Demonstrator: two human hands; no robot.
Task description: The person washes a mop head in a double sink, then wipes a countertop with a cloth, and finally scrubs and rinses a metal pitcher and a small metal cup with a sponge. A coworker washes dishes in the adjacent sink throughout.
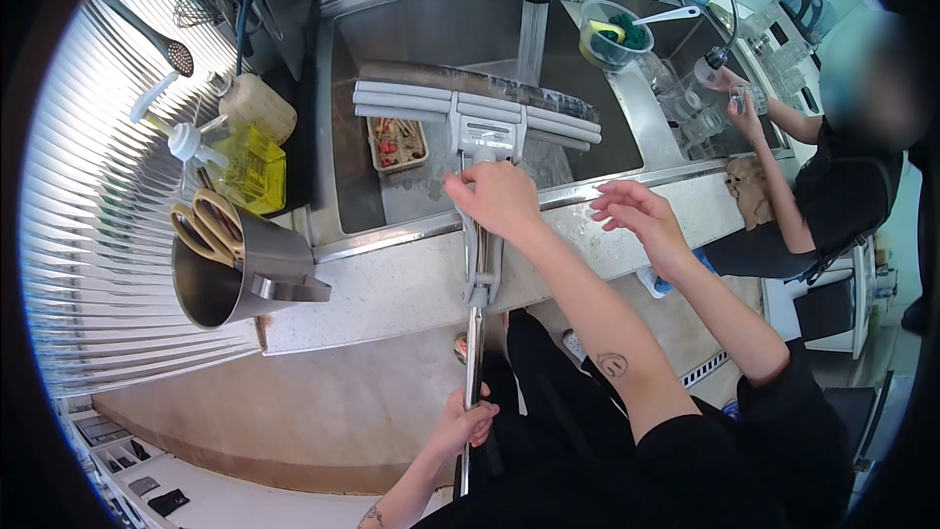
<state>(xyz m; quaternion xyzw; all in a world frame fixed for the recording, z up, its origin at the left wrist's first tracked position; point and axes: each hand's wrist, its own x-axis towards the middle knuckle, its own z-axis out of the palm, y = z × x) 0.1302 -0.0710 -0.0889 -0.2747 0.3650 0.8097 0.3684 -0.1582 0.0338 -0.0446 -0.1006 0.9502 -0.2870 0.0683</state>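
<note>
A roller mop [488,134] lies across the sink's front edge, its head over the basin and its metal pole [476,345] pointing back toward me. My left hand [466,422] grips the pole low down. My right hand [503,198], on the tattooed forearm, is curled at the lever just below the mop head; its grip is partly hidden. The long grey sponge [477,88] sits behind the pale rollers. Water [530,40] runs from the tap behind it. Another person's hand [639,228] hovers to the right, fingers spread, apart from the mop.
The steel sink [360,195] holds a small basket of scraps [398,145]. At left stand a steel pitcher with scissors [250,264] and a yellow soap bottle [253,173]. A plastic bowl of scrubbers [615,37] rests on the divider. A co-worker [844,154] rinses a glass at right.
</note>
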